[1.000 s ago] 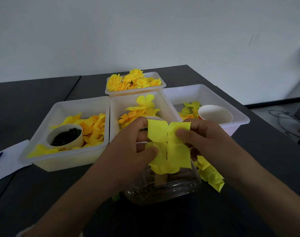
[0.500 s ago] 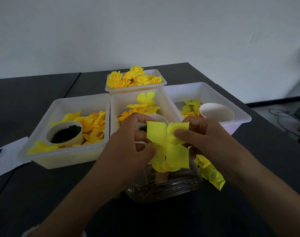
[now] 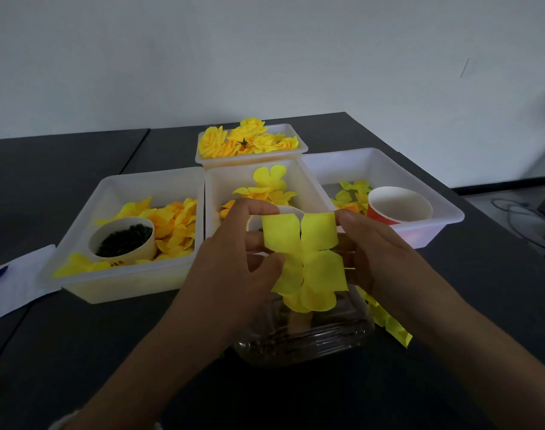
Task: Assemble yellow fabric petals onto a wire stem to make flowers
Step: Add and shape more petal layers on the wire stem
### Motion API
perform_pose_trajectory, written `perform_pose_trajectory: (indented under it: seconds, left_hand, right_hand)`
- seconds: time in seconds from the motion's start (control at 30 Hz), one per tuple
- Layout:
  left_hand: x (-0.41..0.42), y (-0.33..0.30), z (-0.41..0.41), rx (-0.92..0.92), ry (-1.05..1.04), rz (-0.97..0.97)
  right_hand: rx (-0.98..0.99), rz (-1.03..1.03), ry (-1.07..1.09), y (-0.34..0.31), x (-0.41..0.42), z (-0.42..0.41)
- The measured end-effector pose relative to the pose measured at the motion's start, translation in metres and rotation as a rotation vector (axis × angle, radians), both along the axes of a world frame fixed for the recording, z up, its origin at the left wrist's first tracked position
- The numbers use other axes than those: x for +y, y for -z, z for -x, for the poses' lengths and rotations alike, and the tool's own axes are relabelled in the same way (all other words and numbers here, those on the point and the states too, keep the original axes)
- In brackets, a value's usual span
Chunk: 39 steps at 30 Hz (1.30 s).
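Between both hands I hold a bright yellow four-lobed fabric petal piece (image 3: 305, 252) above a clear glass jar (image 3: 302, 333). My left hand (image 3: 234, 271) pinches its left side, thumb on the lower left lobe. My right hand (image 3: 380, 259) grips its right side from behind, fingers curled at the upper right lobe. More yellow petals sit stacked under the piece. A thin wire stem (image 3: 349, 269) shows as a short sliver by my right fingers; the rest is hidden.
Several white bins stand behind: a left bin (image 3: 78, 268) with petals and a cup of dark beads (image 3: 123, 237), a middle bin (image 3: 218, 187) with petals, a right bin (image 3: 445, 209) with a red paper cup (image 3: 398, 206), a far bin (image 3: 299, 141) of finished flowers. Loose yellow pieces (image 3: 389, 324) lie right of the jar.
The upper right lobe of the petal piece has spread flatter and wider. Both hands stay at the piece with only slight shifts.
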<state>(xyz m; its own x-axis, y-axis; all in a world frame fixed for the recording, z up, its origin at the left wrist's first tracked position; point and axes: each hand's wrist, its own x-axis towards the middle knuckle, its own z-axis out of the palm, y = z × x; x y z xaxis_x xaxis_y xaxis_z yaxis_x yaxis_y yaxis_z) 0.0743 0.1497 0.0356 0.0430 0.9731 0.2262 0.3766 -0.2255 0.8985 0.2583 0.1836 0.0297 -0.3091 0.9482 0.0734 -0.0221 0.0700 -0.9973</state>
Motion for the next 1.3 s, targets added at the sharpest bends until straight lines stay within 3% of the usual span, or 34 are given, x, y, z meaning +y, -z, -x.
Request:
perform_pose_trajectory:
  seconds: [0.1,0.23,0.37,0.53,0.63,0.77,0.93,1.07,1.2,1.3]
  left_hand:
    - [0.002,-0.004,0.004,-0.114,0.042,0.115]
    - [0.006,-0.013,0.007,-0.416,0.159,0.394]
    - [0.009,-0.017,0.011,-0.587,0.310,0.547]
    - [0.017,-0.016,0.023,-0.411,0.318,0.479]
    - [0.025,-0.013,0.024,-0.228,0.127,0.422]
    - [0.023,0.000,0.017,0.006,0.107,0.161]
    - [0.026,0.020,0.001,0.028,0.030,0.077]
    - [0.029,0.029,-0.003,0.024,-0.014,0.045]
    - [0.030,0.033,-0.006,-0.032,-0.017,0.071]
    - [0.030,0.033,-0.007,-0.065,0.020,0.104]
  right_hand:
    - [0.030,-0.101,-0.044,-0.002,0.001,-0.006]
    - [-0.158,-0.430,-0.120,-0.014,-0.001,-0.015]
    - [-0.238,-0.551,-0.096,-0.032,0.004,-0.016]
    - [-0.284,-0.567,-0.088,-0.046,0.015,-0.017]
    - [-0.203,-0.289,-0.073,-0.037,0.027,-0.019]
    - [-0.218,0.018,-0.062,-0.018,0.040,-0.023]
    - [-0.108,0.227,-0.230,-0.008,0.050,-0.029]
    - [-0.094,0.247,-0.219,-0.001,0.058,-0.036]
    - [-0.290,0.084,-0.116,0.011,0.065,-0.038]
    - [-0.334,0.028,-0.076,0.012,0.071,-0.033]
